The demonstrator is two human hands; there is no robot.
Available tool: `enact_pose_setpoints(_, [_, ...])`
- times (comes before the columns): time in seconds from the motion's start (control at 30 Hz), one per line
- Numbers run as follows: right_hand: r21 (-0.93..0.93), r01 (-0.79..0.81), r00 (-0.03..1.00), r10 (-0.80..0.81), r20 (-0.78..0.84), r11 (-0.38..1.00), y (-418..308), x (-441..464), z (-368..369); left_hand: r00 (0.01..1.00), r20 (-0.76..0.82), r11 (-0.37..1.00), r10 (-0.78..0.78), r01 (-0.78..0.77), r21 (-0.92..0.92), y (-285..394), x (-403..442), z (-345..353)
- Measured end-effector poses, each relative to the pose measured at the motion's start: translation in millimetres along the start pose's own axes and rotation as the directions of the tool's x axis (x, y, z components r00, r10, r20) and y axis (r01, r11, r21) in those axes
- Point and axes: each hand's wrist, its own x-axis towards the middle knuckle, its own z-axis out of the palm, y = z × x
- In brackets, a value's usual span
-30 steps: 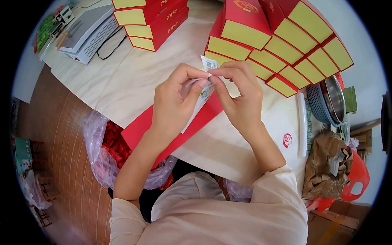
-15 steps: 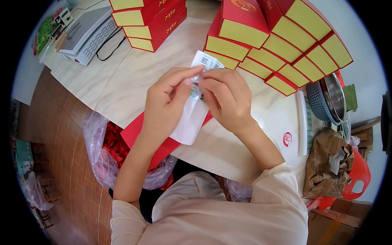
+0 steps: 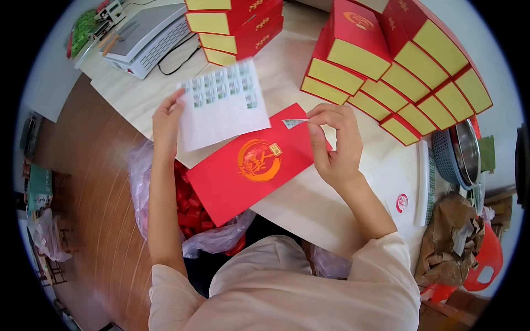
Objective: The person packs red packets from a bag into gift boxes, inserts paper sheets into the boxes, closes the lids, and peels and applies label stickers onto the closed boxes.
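Note:
My left hand [image 3: 167,118] pinches the left edge of a white sticker sheet [image 3: 226,118], which carries rows of small greenish labels on its upper part and is bare below. Between the thumb and fingers of my right hand [image 3: 338,142] is a single small sticker [image 3: 293,123], apart from the sheet and slightly curled. Beneath both hands a red box [image 3: 221,182] with a gold and orange round emblem lies flat at the table's near edge. The sheet hangs above its upper left part, and the sticker is over its upper right end.
Red boxes with yellow ends stand stacked at the back left [image 3: 243,27] and back right [image 3: 359,44]. A plastic bag [image 3: 144,190] of red items sits below the near edge. On the right are a blue basket [image 3: 444,157] and crumpled brown paper [image 3: 450,237].
The sheet has unfolded and moved left with my left hand. My right hand has drawn away to the right, holding a sticker now separate from the sheet. The red box's emblem is uncovered.

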Motion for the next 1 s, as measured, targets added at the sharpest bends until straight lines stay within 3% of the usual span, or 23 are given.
enact_pose_setpoints(0.03, [0.013, 0.005, 1.000, -0.005, 0.002, 1.000, 0, -2, 3, 0.996, 0.023, 0.989, -0.092, 0.088, 0.117, -19, 5, -10])
enact_pose_setpoints(0.1, [0.078, -0.171, 0.983, 0.164, 0.087, 0.982, 0, -6, 8, 0.998, 0.007, 0.983, -0.067, 0.065, 0.171, -45, 4, -20])
enact_pose_setpoints(0.17, [0.127, -0.252, 0.962, 0.233, 0.144, 0.959, -2, -8, 12, 0.999, -0.013, 0.975, -0.050, 0.052, 0.216, -67, 2, -27])
enact_pose_setpoints(0.23, [0.161, -0.326, 0.934, 0.291, 0.209, 0.932, -2, -9, 15, 0.983, 0.012, 0.859, 0.181, -0.164, 0.484, -79, 1, -29])
enact_pose_setpoints(0.27, [0.155, -0.351, 0.923, 0.313, 0.224, 0.924, -3, -10, 16, 0.950, 0.044, 0.714, 0.310, -0.263, 0.648, -84, -1, -33])
enact_pose_setpoints(0.37, [0.156, -0.404, 0.896, 0.356, 0.266, 0.901, -1, -17, 21, 0.938, -0.130, 0.699, 0.322, -0.143, 0.700, -55, -29, -26])
enact_pose_setpoints(0.43, [0.162, -0.435, 0.877, 0.376, 0.298, 0.886, 0, -20, 23, 0.921, -0.171, 0.766, 0.351, -0.177, 0.618, -46, -54, -27])
enact_pose_setpoints(0.47, [0.151, -0.436, 0.877, 0.382, 0.292, 0.887, 0, -20, 24, 0.970, -0.161, 0.941, 0.185, -0.127, 0.312, -38, -73, -24])
enact_pose_setpoints(0.5, [0.140, -0.440, 0.876, 0.388, 0.287, 0.887, -1, -21, 27, 0.995, -0.097, 0.999, 0.034, -0.037, -0.029, -30, -91, -21])
enact_pose_setpoints(0.57, [0.230, -0.498, 0.851, 0.420, 0.314, 0.836, -10, -18, 35, 0.999, -0.022, 0.994, -0.039, 0.037, -0.105, -22, -126, -17])
enact_pose_setpoints(0.63, [0.370, -0.691, 0.714, 0.508, 0.481, 0.621, -19, -16, 39, 0.987, 0.076, 0.953, -0.142, 0.157, -0.258, -22, -154, -8])
enact_pose_setpoints(0.67, [0.371, -0.728, 0.676, 0.512, 0.530, 0.577, -24, -15, 43, 0.977, 0.074, 0.905, -0.201, 0.214, -0.369, -22, -166, 3])
enact_pose_setpoints(0.7, [0.353, -0.743, 0.656, 0.515, 0.552, 0.569, -33, -11, 50, 0.991, 0.045, 0.934, -0.124, 0.132, -0.333, -29, -175, 5])
enact_pose_setpoints(0.8, [0.308, -0.835, 0.527, 0.501, 0.687, 0.457, -57, -7, 68, 0.976, 0.098, 0.871, -0.195, 0.218, -0.440, -19, -193, 10])
enact_pose_setpoints(0.83, [0.250, -0.780, 0.552, 0.440, 0.708, 0.574, -65, -3, 77, 0.977, 0.100, 0.869, -0.189, 0.214, -0.445, -18, -196, 11])
enact_pose_setpoints(0.9, [0.233, -0.816, 0.485, 0.409, 0.773, 0.529, -76, -1, 88, 0.977, 0.097, 0.864, -0.193, 0.215, -0.456, -19, -199, 7])
enact_pose_setpoints(0.97, [0.214, -0.795, 0.474, 0.361, 0.803, 0.568, -69, -4, 95, 0.976, 0.149, 0.876, -0.157, 0.207, -0.436, -21, -197, 1])
enact_pose_setpoints(1.0, [0.228, -0.732, 0.533, 0.332, 0.778, 0.641, -67, -3, 98, 0.976, 0.156, 0.851, -0.154, 0.212, -0.480, -21, -196, 0])
